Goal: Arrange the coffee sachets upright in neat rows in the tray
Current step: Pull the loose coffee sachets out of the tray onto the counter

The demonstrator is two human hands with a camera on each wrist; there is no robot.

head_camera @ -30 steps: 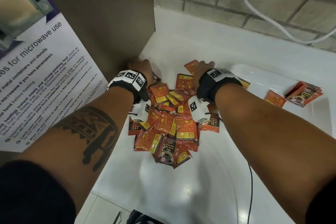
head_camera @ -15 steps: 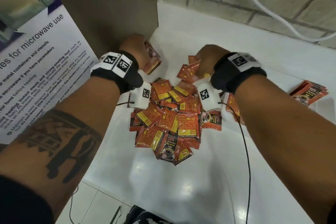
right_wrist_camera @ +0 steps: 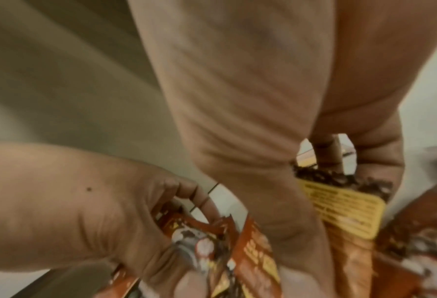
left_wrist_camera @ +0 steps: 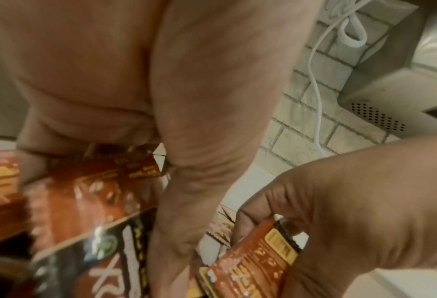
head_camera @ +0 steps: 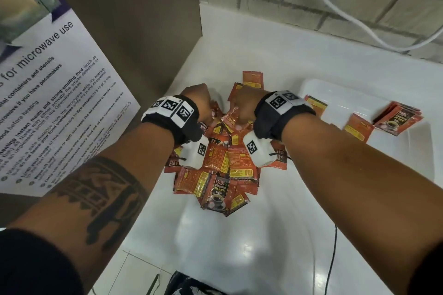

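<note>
Fingers of the left hand (head_camera: 197,100) curl round a few coffee sachets (left_wrist_camera: 89,201), the thumb lying across the front of the packets in the left wrist view. The right hand (head_camera: 244,103) sits just beside it, its fingers and thumb pinching sachets too; a yellow-labelled one (right_wrist_camera: 339,211) shows between thumb and fingers in the right wrist view. Both fists are down at the far end of the pile of sachets (head_camera: 220,165), knuckles close together, almost touching.

The pile lies loose on the white counter (head_camera: 239,246), packets overlapping at all angles, most of them showing orange backs with yellow panels, one at the near edge face up with a cup of black coffee printed on it. One sachet (head_camera: 253,79) pokes out at the far side, beyond the right hand.

To the right stands the white tray (head_camera: 359,88). Inside it, a small bundle of sachets (head_camera: 398,118) leans against the far right wall, tilted rather than straight, and two more single packets sit near the right wrist.

A microwave notice (head_camera: 55,103) hangs on the brown panel to the left. A white cable (head_camera: 340,9) runs down the grey brick wall behind the counter.
</note>
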